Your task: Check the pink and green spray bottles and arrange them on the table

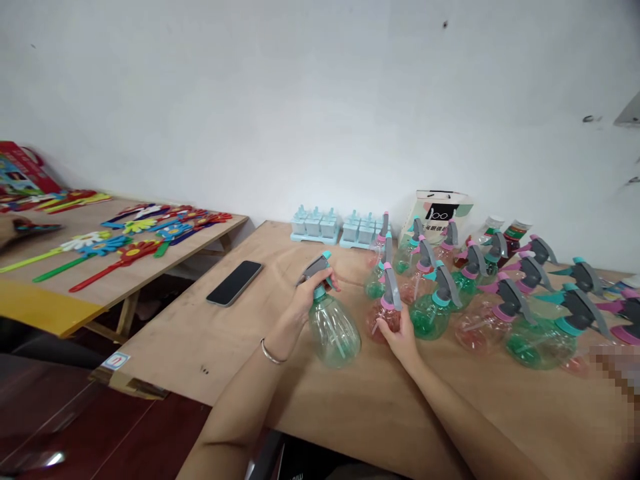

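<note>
My left hand (306, 297) is closed round the neck of a clear green spray bottle (334, 328) with a grey trigger and teal cap, held tilted just above the wooden table (210, 333). A silver bracelet sits on that wrist. My right hand (397, 331) grips the base of a pink spray bottle (386, 311) with a grey trigger, standing at the front of the group. Behind it stand several more green and pink spray bottles (505, 300) in rows toward the right.
A black phone (235, 283) lies on the table to the left. Pale blue ice-lolly moulds (315, 224) and a printed box (436, 212) stand at the wall. A second table (60, 293) at left carries colourful flower-shaped toys (125, 250). A gap separates both tables.
</note>
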A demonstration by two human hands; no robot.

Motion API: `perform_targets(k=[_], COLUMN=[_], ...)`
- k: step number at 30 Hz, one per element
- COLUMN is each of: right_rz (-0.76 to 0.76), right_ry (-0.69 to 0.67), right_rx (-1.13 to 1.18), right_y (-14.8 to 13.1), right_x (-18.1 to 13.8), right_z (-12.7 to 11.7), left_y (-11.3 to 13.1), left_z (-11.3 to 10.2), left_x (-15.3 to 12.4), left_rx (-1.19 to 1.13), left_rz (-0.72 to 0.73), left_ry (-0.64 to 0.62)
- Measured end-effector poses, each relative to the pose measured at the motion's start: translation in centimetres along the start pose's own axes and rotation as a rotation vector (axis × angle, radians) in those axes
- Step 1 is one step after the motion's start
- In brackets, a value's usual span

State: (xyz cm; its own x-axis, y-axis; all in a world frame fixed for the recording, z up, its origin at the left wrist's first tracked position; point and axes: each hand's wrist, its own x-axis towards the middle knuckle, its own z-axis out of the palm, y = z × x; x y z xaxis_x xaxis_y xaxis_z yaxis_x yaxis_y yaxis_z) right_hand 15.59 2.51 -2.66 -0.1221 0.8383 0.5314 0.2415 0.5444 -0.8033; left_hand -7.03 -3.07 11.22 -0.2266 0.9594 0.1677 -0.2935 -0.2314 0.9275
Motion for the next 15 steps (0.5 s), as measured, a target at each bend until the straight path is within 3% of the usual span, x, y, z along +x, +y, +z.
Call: perform_targets(k=[5, 12, 15], right_rz=[0.006, 0.005, 0.012], right_ry=[0.014, 0.016, 0.025], right_rx=[-0.006, 0.001, 0.002], right_y=[0.2, 0.3, 0.4], right_x=[0.0, 0.0, 0.0], right_z=[0.1, 0.1, 0.1], left_y=[0.4, -0.1, 0.1], left_z=[0.1, -0.8, -1.3], left_x=[-0.1, -0.2, -0.1], left_rx=[-0.092, 0.014, 0.077], left_rz=[0.049, 0.159, 0.185], left_ry=[-0.113, 0.121, 0.088])
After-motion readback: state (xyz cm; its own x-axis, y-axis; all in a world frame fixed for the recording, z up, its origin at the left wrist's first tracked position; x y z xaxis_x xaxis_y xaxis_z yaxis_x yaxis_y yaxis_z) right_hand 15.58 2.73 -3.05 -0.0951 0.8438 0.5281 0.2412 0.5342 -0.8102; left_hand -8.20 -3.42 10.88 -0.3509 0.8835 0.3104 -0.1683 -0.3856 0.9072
